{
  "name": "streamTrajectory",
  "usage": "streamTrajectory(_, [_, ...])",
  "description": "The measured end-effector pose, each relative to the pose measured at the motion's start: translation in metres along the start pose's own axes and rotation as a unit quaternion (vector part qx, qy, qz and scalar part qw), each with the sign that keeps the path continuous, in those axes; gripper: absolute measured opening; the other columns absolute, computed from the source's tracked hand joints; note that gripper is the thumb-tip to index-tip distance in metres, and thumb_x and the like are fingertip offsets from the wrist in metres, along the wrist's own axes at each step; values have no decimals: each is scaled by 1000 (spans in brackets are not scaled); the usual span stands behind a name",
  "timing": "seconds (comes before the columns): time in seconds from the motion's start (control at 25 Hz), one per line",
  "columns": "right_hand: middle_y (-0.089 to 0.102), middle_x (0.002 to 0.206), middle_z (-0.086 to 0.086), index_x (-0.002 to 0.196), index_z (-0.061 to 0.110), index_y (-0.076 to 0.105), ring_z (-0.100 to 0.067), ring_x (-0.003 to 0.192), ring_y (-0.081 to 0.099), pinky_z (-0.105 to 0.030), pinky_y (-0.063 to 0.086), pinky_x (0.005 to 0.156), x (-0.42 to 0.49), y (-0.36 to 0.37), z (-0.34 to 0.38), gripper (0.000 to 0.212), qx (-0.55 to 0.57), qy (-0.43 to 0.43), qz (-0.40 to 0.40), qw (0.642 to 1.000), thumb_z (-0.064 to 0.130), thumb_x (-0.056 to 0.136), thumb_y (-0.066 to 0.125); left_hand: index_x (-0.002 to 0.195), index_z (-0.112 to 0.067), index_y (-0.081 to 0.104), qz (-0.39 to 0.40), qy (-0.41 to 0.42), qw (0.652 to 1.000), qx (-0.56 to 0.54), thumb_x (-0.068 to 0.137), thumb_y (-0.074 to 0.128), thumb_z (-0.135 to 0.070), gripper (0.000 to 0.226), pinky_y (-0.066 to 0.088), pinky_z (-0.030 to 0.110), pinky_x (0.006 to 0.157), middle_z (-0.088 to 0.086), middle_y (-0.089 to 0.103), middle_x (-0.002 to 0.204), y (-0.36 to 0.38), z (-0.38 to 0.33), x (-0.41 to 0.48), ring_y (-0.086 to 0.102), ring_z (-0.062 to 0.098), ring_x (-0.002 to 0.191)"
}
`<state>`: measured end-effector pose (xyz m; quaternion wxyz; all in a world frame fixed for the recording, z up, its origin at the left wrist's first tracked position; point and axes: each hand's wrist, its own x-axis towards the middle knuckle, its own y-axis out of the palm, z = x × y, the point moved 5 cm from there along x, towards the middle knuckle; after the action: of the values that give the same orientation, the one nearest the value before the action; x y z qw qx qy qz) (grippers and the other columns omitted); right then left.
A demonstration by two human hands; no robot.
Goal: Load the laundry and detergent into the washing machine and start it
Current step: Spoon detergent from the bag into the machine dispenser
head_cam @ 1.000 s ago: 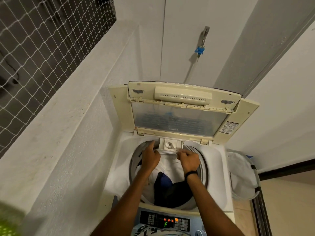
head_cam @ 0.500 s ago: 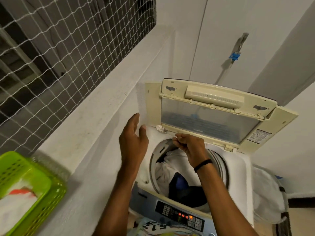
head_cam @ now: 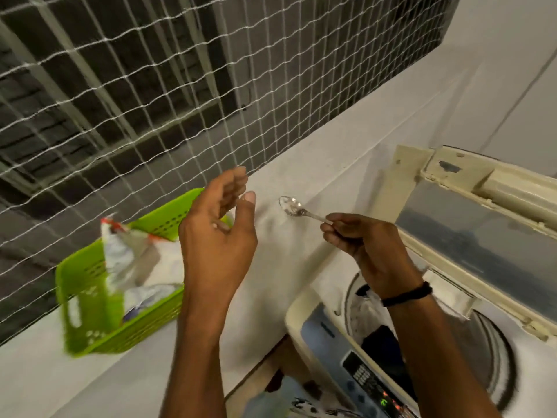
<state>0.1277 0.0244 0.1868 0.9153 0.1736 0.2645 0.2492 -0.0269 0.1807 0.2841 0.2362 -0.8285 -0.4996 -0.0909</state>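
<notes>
The top-loading washing machine stands at the lower right with its lid raised. White and dark laundry lies in the drum. My right hand pinches the handle of a small metal spoon, bowl pointing left over the ledge. My left hand is raised above the ledge, fingers loosely curved, holding nothing, just right of a green plastic basket. An open white detergent pouch sits in that basket.
A white concrete ledge runs along the left under a window covered by white netting. The machine's control panel with lit indicators is at the bottom right. A patterned cloth shows at the bottom edge.
My view has swung left from the drum to the ledge and basket. My right hand left the drum rim with the spoon, and my left hand rose toward the basket.
</notes>
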Motion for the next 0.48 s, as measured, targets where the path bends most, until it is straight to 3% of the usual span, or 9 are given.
streamTrajectory(0.16, [75,86,-21,96,-8,71,-31,87,74,-34,61,82,-5,63,-3,17,-76,-13,92,993,-12,85,59,118,-21,69,-98,-35,994,29,94,65,-15,25,52,13,82,-13,72,111,-77,15,-2,67,-1,100])
streamTrajectory(0.32, [73,83,-26,89,-7,73,-36,80,74,-44,60,79,-3,128,-12,12,-216,-87,180,956,-10,83,63,117,-27,69,-152,-100,973,142,92,65,-26,25,56,30,91,-15,72,104,-139,50,-6,68,2,94])
streamTrajectory(0.4, [76,80,-18,82,4,78,-33,77,75,-48,59,82,4,161,-21,13,-372,-175,201,889,-2,80,66,116,-27,67,-144,-149,959,193,88,65,-35,29,56,37,91,-11,71,105,-156,67,-9,69,10,94])
streamTrajectory(0.48, [77,83,-7,78,16,80,-30,84,74,-45,56,86,7,190,-33,15,-523,-270,198,784,8,75,67,120,-25,65,-119,-202,945,229,89,68,-34,32,54,38,93,-4,72,114,-161,80,-12,69,17,100])
